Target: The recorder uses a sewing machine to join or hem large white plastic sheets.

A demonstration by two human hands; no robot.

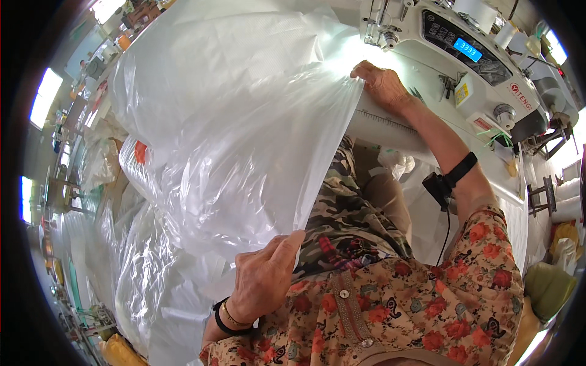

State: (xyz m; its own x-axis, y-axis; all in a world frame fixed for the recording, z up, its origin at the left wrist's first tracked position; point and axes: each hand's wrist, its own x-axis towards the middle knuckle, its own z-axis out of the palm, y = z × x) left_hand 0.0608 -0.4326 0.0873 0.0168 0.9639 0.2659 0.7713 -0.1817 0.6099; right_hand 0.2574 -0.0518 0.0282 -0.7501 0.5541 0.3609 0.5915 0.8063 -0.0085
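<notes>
A large sheet of thin, translucent white plastic spreads over the table and hangs down across my lap on the left. Its right edge runs taut between my two hands. My right hand pinches the far end of that edge, just in front of the lit needle area of a white sewing machine. Low down near my waist, my left hand grips the near end between thumb and fingers. The machine's needle and presser foot are partly lost in the bright glare.
A ruler scale runs along the table's front edge. Small scissors or tweezers lie right of my right hand. Thread cones stand behind the machine. More crumpled plastic heaps at lower left, and an olive-green bundle sits at far right.
</notes>
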